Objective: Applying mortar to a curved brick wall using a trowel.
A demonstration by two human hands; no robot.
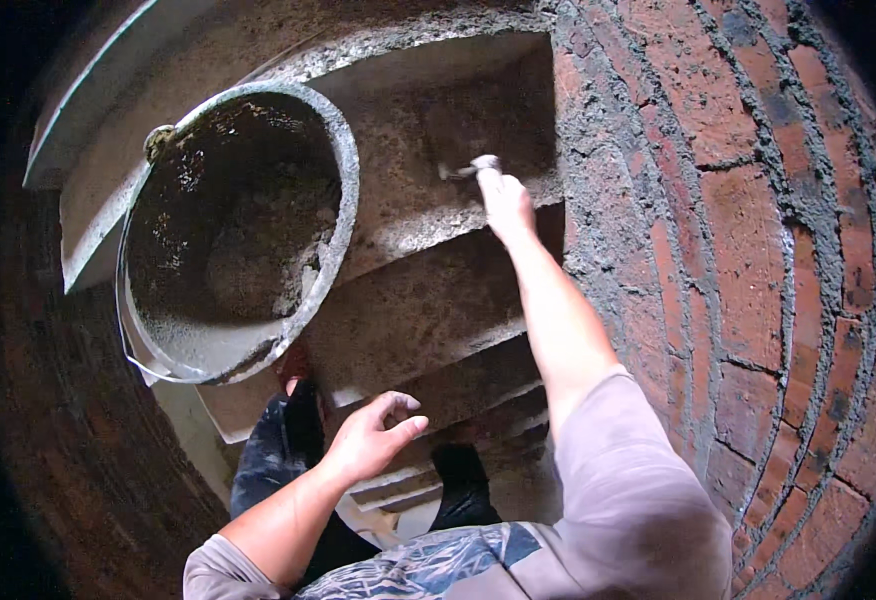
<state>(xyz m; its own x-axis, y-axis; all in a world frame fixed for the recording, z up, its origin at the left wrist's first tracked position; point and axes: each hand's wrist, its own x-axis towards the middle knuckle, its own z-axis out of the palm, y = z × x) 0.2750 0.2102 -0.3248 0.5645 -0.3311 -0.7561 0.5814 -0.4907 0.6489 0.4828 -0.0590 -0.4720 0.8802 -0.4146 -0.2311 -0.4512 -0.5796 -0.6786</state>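
Note:
My right hand (507, 205) reaches forward over a concrete step (398, 170), closed round a trowel-like hand tool (485, 163) with a pale handle end and a thin metal neck. The tool's far part is blurred against the dark step, so its full shape is hidden. My left hand (371, 440) hangs over the lower steps, holding nothing, with fingers loosely bent and the thumb apart. Ahead of it stands a large round bucket (346, 160), its rim crusted grey. Wet-looking grey-brown mortar (268, 245) lies inside the bucket.
A brick wall (748, 260) with rough grey mortar joints rises close on the right. Concrete stairs run down beneath me, with my dark-trousered leg (273, 455) on the left. Another darker brick wall (68, 420) is at the left, and a pale slab edge (83, 90) at the upper left.

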